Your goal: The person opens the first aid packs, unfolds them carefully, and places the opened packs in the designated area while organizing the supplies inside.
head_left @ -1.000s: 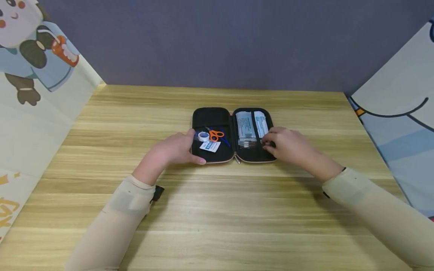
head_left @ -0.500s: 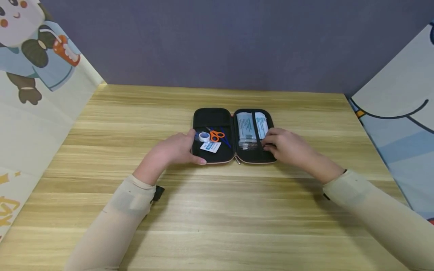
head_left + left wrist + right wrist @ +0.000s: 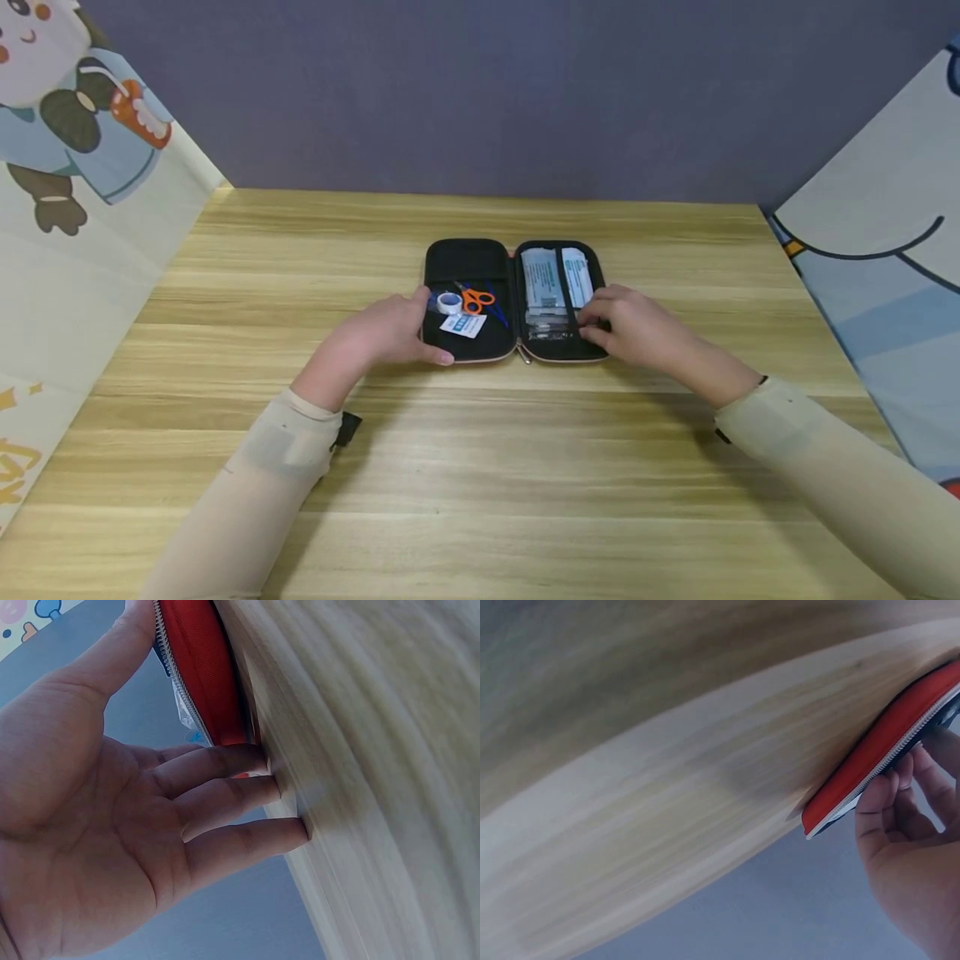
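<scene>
A zippered first-aid case (image 3: 487, 348), black inside and red outside, lies unfolded on the table. Its left half holds orange-handled scissors (image 3: 477, 301), a white tape roll (image 3: 449, 303), a small white sachet (image 3: 464, 325) and a slim blue item (image 3: 497, 315). In the right half, white packets (image 3: 542, 279) and a clear plastic packet (image 3: 550, 326) lie under a black strap (image 3: 563, 279). My left hand (image 3: 382, 327) steadies the case's left edge, fingers extended with some tips on the table. My right hand (image 3: 637, 323) pinches at the clear packet's right end; its fingertips are partly hidden.
The wooden table (image 3: 450, 483) extends around the case. A dark blue-grey panel (image 3: 487, 100) stands behind it. Printed cartoon panels (image 3: 90, 167) border the left and right sides. The case's zipper pull (image 3: 524, 354) hangs at the near end of the spine.
The clear packet has shifted slightly towards the near edge and lies flatter under the strap. My right fingers have moved only a little; my left hand has stayed in place.
</scene>
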Motion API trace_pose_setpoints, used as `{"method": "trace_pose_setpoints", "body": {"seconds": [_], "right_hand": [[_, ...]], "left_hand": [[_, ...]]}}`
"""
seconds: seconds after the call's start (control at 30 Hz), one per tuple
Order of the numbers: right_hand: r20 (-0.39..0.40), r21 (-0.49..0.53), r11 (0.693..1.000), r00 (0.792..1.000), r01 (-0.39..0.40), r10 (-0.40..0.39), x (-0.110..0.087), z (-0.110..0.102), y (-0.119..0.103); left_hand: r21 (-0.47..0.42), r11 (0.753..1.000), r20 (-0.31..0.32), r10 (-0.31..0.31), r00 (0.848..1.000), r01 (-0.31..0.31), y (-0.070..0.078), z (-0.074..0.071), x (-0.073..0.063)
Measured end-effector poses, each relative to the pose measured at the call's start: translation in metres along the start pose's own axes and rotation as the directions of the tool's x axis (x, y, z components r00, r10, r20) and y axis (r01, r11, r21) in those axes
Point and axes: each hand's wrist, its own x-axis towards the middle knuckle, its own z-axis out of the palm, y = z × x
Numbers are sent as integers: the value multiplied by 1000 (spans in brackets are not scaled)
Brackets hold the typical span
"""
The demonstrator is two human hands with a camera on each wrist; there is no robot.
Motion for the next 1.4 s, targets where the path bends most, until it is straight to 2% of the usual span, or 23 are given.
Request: {"method": "trace_pose_setpoints", "body": {"seconds": [0.43,0.8,1.1,1.4], "right_hand": [[23,9,1000,1000,6,-7,3,-3,0],[-25,0,999,999,43,-43,3,-13,-1],[-28,15,1000,999,17,-17,8,-24,-5],[-38,54,998,998,-38,40,20,-29,-19]], "left_hand": [[-4,1000,4,-2,1000,2,-2,2,2],[-1,1000,0,0,1000,0,0,1,1],[1,1000,0,0,1000,0,0,1,2],[-4,1000,-2,3,1000,-3,0,0,1]]}}
